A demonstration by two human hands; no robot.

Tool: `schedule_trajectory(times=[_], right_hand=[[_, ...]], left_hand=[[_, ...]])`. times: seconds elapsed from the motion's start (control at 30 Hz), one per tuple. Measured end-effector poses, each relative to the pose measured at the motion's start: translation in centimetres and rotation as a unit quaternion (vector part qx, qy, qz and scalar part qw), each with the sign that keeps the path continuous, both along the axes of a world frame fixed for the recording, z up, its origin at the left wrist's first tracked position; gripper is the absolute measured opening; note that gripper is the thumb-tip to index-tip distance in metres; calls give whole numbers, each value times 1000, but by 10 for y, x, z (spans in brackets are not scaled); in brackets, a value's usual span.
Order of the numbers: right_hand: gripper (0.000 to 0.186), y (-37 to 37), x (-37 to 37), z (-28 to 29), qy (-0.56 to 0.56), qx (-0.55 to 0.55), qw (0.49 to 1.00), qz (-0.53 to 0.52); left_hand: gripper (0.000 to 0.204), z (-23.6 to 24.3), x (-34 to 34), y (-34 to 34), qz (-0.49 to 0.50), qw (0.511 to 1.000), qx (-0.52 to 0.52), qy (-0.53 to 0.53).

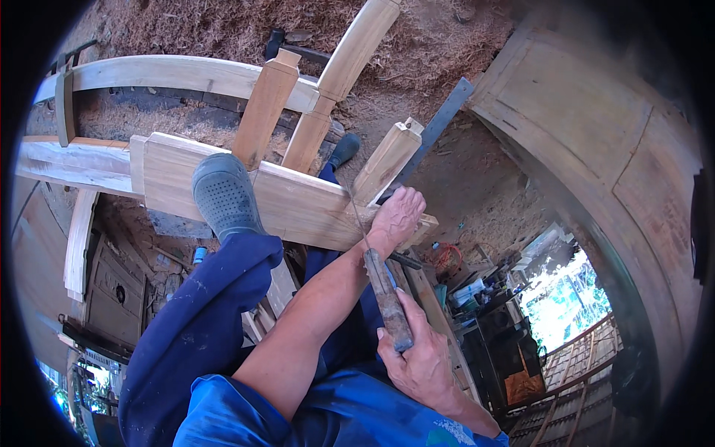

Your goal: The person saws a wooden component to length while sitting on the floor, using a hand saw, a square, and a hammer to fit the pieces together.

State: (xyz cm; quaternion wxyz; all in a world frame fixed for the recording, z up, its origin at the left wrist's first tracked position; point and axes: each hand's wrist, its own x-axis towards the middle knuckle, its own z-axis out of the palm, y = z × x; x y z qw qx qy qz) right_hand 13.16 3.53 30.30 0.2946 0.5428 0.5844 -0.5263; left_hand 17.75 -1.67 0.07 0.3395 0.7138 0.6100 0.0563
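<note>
My right hand (424,350) is closed round the worn wooden handle (389,302) of a thin-bladed hand tool, perhaps a saw. Its blade (356,208), seen edge-on, crosses the pale wooden plank (298,201) beside a short upright post (389,160). At that plank's right end lies my left hand (402,212), fingers curled; whatever is under them is hidden. A flat grey metal blade (439,123) slants behind the short post and runs down close to my left hand. My left foot, in a grey clog (223,190), presses on the plank.
Two more posts (267,108) (335,82) stand along the plank. Behind it runs a curved wooden rail (179,73); a hammer (287,48) lies among wood shavings (194,30). A large panelled wooden piece (581,112) fills the right side. Below it is a dark cabinet (495,372).
</note>
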Motion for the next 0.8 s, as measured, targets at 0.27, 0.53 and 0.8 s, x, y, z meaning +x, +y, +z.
schedule_trajectory(times=[0.27,0.53,0.8], right_hand=[[64,-5,-1,-19,-29,1,997,-75],[65,1,0,-20,16,-6,997,-71],[66,-2,2,-17,12,-1,999,-48]], left_hand=[[23,4,12,2,8,999,6,34],[18,1,6,2,52,998,17,7],[21,0,3,0,49,998,42,13]])
